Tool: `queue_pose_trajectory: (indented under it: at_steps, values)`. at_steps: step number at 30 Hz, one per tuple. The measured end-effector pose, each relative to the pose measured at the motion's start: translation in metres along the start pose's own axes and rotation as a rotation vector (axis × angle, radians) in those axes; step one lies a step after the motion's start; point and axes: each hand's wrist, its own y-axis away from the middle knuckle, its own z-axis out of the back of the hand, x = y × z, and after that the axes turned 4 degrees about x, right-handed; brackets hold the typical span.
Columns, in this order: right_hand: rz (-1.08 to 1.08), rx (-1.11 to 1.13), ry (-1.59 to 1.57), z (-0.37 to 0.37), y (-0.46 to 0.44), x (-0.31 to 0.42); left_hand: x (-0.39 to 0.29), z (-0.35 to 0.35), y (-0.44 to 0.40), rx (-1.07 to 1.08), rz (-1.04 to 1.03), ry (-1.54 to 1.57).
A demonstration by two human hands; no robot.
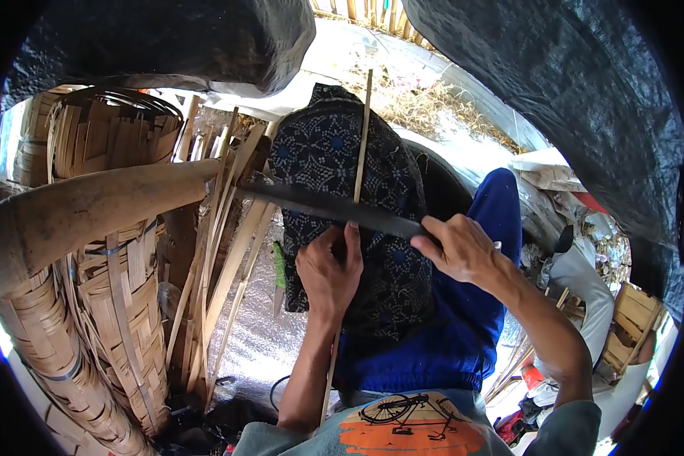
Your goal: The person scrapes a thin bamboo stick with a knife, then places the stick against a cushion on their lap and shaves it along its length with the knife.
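The bamboo strip [364, 144] runs lengthwise away from the body over the patterned cloth [308, 156], pinched in the nearer left hand [329, 273]. The right hand [463, 249], clenched round the long knife [311, 201], holds its blade crosswise over the strip, just beyond the left thumb.

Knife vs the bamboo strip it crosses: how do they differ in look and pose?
Color: the knife is dark; the strip is pale tan.
Width: the knife blade is broad; the strip is much thinner.
Pose: the knife lies crosswise, handle end in the right hand; the strip runs lengthwise, steadied at the left hand.
Shared: both are long and narrow, over the patterned cloth.
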Motion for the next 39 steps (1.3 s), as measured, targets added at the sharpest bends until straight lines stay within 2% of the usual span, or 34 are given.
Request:
queue_pose_trajectory:
  at_steps: [2,4,5,6,8,10,12,13,14,17,20,21,22,24,25,26,28,29,30,32,33,35,38,39]
  values:
    - [0.075,-0.059,0.062,-0.004,-0.003,-0.011,0.003,-0.001,0.005,-0.005,-0.009,-0.032]
    - [0.267,-0.438,0.214,-0.001,-0.014,-0.019,0.004,0.000,0.008,0.008,-0.037,-0.065]
    - [0.127,-0.295,0.146,0.001,-0.012,-0.014,0.003,0.000,0.006,0.017,-0.009,-0.035]
    - [0.127,-0.302,0.155,0.004,-0.012,-0.011,0.002,0.000,0.004,0.026,0.020,-0.005]
    - [0.036,-0.098,-0.004,0.004,-0.009,-0.005,0.003,0.001,0.004,0.023,0.021,0.014]
    - [0.088,-0.109,0.023,-0.002,-0.012,-0.016,0.006,-0.001,0.001,0.006,0.026,0.028]
    - [0.323,-0.514,0.220,-0.011,-0.019,-0.026,0.010,-0.003,0.006,-0.010,-0.032,-0.026]
    - [0.215,-0.411,0.208,-0.009,-0.017,-0.024,0.005,0.001,0.002,0.054,0.044,-0.040]
    - [0.218,-0.414,0.215,-0.004,-0.016,-0.019,0.004,0.001,0.002,0.049,0.041,-0.035]
    - [0.011,-0.112,0.102,0.002,-0.008,-0.006,0.005,0.004,0.004,0.041,0.047,0.028]
    - [0.071,-0.180,0.180,0.004,-0.017,-0.025,0.008,0.002,0.010,0.037,-0.013,0.007]
    - [0.173,-0.359,0.278,-0.002,-0.018,-0.022,0.007,0.002,0.007,0.034,-0.003,0.008]
    - [0.174,-0.366,0.288,0.001,-0.018,-0.020,0.005,0.001,0.002,0.018,0.002,0.018]
    - [0.004,-0.180,0.108,0.002,-0.009,-0.005,0.007,0.000,0.004,0.035,0.027,0.041]
    - [0.005,-0.075,0.062,0.003,-0.005,-0.002,0.009,-0.001,0.005,-0.005,-0.018,0.059]
    - [0.011,-0.076,0.063,0.004,-0.008,-0.005,0.010,-0.001,0.007,-0.041,-0.055,0.073]
    - [-0.018,-0.153,0.152,0.000,-0.017,-0.022,0.005,0.003,0.011,0.014,-0.014,0.039]
    - [0.229,-0.733,0.472,-0.024,-0.031,-0.054,0.003,0.005,0.013,0.068,0.025,0.008]
    - [-0.162,-0.315,0.233,0.004,-0.038,-0.043,0.004,0.003,0.014,0.066,0.018,0.010]
    - [-0.022,-0.493,0.212,0.015,-0.039,-0.049,0.008,0.003,0.015,0.064,0.023,0.045]
    - [-0.016,-0.489,0.213,0.018,-0.037,-0.043,0.008,0.004,0.013,0.060,0.028,0.046]
    - [-0.190,-0.264,-0.077,0.030,-0.023,-0.029,0.004,0.004,0.007,0.040,0.065,0.058]
    - [-0.055,-0.185,-0.127,0.038,-0.013,-0.008,0.004,0.009,0.002,0.083,0.072,0.010]
    - [-0.168,-0.051,-0.152,0.038,-0.012,-0.006,0.003,0.011,0.001,0.081,0.080,0.004]
